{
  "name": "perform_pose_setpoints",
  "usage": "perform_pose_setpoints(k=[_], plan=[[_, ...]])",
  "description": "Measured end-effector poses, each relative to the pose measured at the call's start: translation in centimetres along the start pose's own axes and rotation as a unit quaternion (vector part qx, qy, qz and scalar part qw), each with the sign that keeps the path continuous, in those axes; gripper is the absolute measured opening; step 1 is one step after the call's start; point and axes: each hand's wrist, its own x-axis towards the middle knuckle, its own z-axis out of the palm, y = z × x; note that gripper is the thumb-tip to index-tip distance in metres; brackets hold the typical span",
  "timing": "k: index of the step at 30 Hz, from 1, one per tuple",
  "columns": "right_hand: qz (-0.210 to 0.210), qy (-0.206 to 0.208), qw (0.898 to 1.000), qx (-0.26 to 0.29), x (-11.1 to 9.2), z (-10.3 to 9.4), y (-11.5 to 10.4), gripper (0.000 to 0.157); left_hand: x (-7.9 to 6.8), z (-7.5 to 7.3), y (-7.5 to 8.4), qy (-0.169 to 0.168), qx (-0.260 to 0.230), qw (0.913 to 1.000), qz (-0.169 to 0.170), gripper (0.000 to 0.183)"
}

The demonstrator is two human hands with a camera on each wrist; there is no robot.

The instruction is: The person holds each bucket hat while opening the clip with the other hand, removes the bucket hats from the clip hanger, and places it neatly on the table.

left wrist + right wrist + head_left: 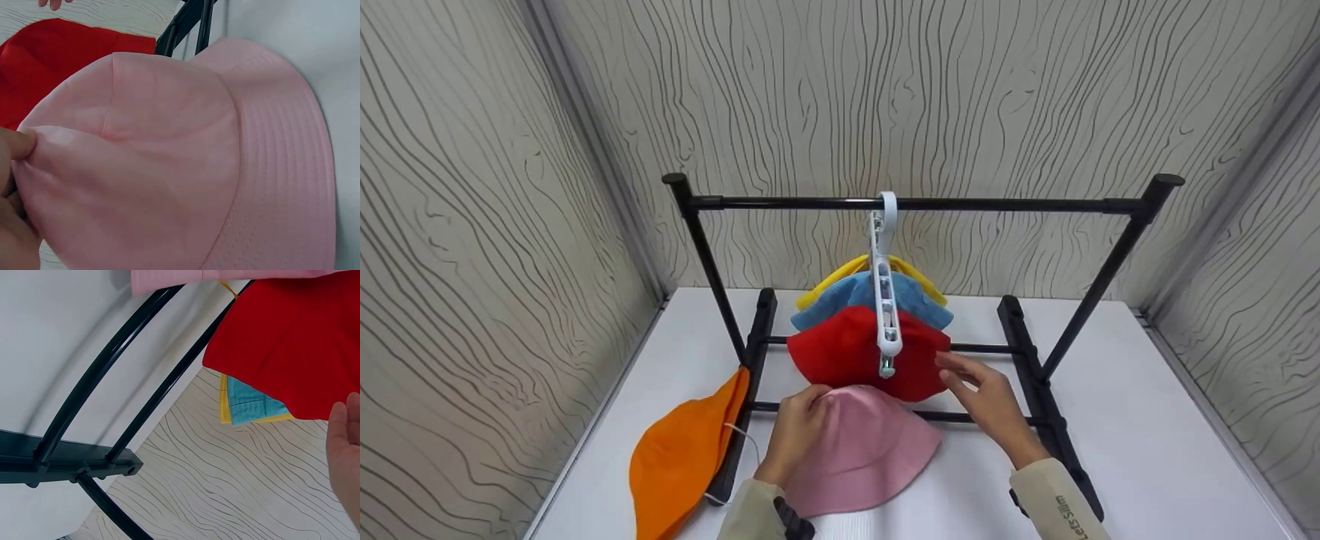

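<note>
My left hand [795, 435] pinches the crown of a pink bucket hat [870, 450] between thumb and fingers; the left wrist view shows the cloth creased at the grip. The hat's brim spreads toward the front of the table. Beside the right edge of a red hat [840, 345], my right hand [986, 397] has its fingers loosely extended and holds nothing. The red hat hangs under a white multi-slot hanger [888, 300], with a blue hat [840, 300] and a yellow hat [829, 282] behind it. A small green-tipped clip [887, 367] shows at the hanger's near end.
The hanger hooks over the top bar [997, 205] of a black rack standing on a white table [1117, 405]. An orange hat [679, 457] leans by the rack's left foot, with a thin white cord [754, 442] near it. Patterned panels [810, 97] enclose the table.
</note>
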Motion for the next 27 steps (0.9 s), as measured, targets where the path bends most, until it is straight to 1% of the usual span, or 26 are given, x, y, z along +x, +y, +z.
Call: perform_pose_setpoints(k=[5, 8, 11, 16, 23, 27], plan=[[0.006, -0.004, 1.0, -0.01, -0.1, 0.0, 0.3, 0.037, -0.1, -0.4, -0.7, 0.013, 0.008, 0.9999, 0.002, 0.009], [0.003, -0.006, 1.0, -0.008, -0.2, -0.1, 0.3, 0.036, -0.2, -0.6, -1.1, 0.017, 0.017, 0.9997, 0.004, 0.01], [0.005, -0.005, 1.0, -0.003, -0.3, -0.1, 0.4, 0.035, -0.2, -0.8, -1.4, 0.018, 0.019, 0.9997, -0.002, 0.011], [0.011, -0.008, 1.0, 0.002, -0.3, -0.3, 0.5, 0.035, -0.3, -1.3, -1.7, 0.009, 0.005, 0.9995, -0.03, 0.012], [0.008, -0.004, 1.0, -0.005, -0.5, -0.5, 0.5, 0.034, -0.6, -1.8, -2.5, 0.0, -0.013, 0.9964, -0.084, 0.015], [0.016, -0.002, 1.0, -0.012, -0.5, -0.5, 0.7, 0.033, -0.9, -2.0, -3.1, -0.002, -0.017, 0.9947, -0.102, 0.016]])
